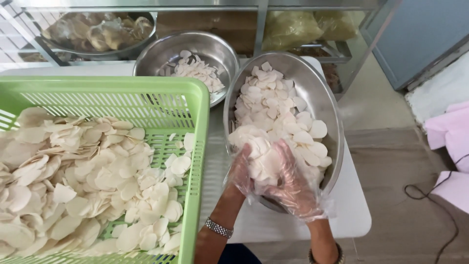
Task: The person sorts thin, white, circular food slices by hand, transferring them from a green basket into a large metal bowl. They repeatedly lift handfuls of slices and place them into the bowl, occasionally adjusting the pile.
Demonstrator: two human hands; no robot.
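Now | both gloved hands' grip cupped around white slices [264, 159] | left hand [240, 173] | right hand [293, 188] | over oval steel bowl [328, 105]

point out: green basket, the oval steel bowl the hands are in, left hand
green plastic basket [195, 105]: head view, on its bare right rim.
oval steel bowl [320, 93]: head view, on its bare inner right wall.
left hand [240, 173]: head view, on the middle of the clear-gloved hand cupping white slices.

Both gloved hands, left hand [240, 171] and right hand [293, 188], seemingly cup white slices [261, 156] over steel bowl [322, 98].
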